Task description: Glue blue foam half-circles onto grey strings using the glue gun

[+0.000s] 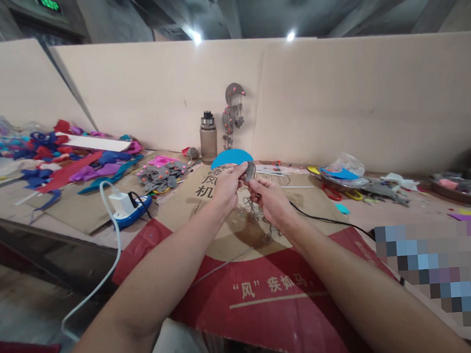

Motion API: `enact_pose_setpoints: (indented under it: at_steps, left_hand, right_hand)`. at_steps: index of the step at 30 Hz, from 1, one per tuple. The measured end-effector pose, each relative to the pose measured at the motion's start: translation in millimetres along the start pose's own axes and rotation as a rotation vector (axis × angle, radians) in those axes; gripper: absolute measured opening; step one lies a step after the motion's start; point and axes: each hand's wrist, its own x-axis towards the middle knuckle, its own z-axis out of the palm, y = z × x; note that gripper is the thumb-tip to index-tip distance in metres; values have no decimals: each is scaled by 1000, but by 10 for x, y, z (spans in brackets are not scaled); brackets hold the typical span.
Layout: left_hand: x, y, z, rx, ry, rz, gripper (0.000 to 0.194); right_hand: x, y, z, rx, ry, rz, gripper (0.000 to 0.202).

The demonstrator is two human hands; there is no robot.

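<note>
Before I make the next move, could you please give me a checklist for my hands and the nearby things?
1. Left hand gripping the small, dark-grey, curved piece: ok.
2. Right hand pinching it too: cannot tell; fingertips are at its lower edge.
3. Thin, grey, looping strands below untangled: cannot tell; too fine.
4. Tall, grey-brown, translucent bottle upright: ok.
5. Blue power strip away from both hands: ok.
6. Thin black cable clear of the right hand: cannot tell; it passes out of sight behind it.
</note>
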Motion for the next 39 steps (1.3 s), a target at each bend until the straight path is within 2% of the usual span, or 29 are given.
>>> enact_pose_setpoints:
  at_steps: [5, 16, 25, 30, 33, 37, 39]
  left_hand:
    - [6, -10, -11, -4, -22, -30, 30]
    - [23, -34, -30, 21, -60, -79, 29]
    - [1, -26, -13, 74, -44, 36, 27]
    - [-6, -17, -13, 44, -70, 26, 32]
    - [5, -1, -23, 47, -40, 25, 32]
    - [18, 37, -43, 63, 9, 33, 27]
    - [24, 54, -57, 79, 18, 31, 27]
  right_hand:
    - [-3, -10, 4, 4, 2, 29, 36]
    - [17, -6, -43, -108, 37, -19, 34]
    - [49, 6, -92, -321, 47, -115, 27]
    - [67, 3, -112, -433, 60, -128, 31]
    - [97, -88, -194, -575, 95, -166, 32]
    - [181, -238, -498, -1003, 316, -311, 28]
    - [230, -252, -681, -1244, 352, -234, 25]
